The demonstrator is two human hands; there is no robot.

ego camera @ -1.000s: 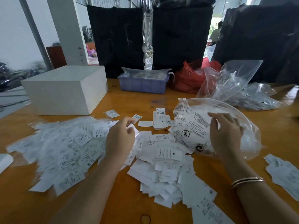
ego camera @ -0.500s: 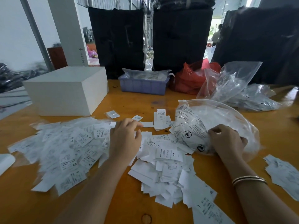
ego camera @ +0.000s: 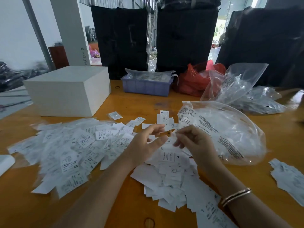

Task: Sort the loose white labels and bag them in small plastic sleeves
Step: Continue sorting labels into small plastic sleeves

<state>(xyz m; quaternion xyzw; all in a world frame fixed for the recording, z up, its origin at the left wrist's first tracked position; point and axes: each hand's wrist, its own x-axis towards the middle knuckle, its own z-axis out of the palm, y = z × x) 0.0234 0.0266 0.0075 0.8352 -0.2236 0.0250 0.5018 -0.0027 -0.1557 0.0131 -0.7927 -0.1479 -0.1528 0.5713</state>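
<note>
Loose white labels lie in two heaps on the orange table (ego camera: 115,206): a wide blurred heap (ego camera: 74,150) at left with XS and S prints, and a centre heap (ego camera: 171,175) with XL prints. Both hands meet above the centre heap. My right hand (ego camera: 194,142) pinches a small clear plastic sleeve (ego camera: 171,134) between fingertips and thumb. My left hand (ego camera: 144,145) is beside it, with fingers and thumb spread apart close to the sleeve's left edge. A large clear zip bag (ego camera: 222,129) with printed text lies just right of my right hand.
A white box (ego camera: 65,91) stands at back left, with a blue tray (ego camera: 146,87) of clear packets, a red bag (ego camera: 192,79) and more clear bags (ego camera: 238,84) behind. Another small heap of labels (ego camera: 289,176) lies at the right edge. Dark bundles line the far side.
My right hand left the large zip bag and moved left with a small clear sleeve. My left hand rose off the label heap and shifted right toward it.
</note>
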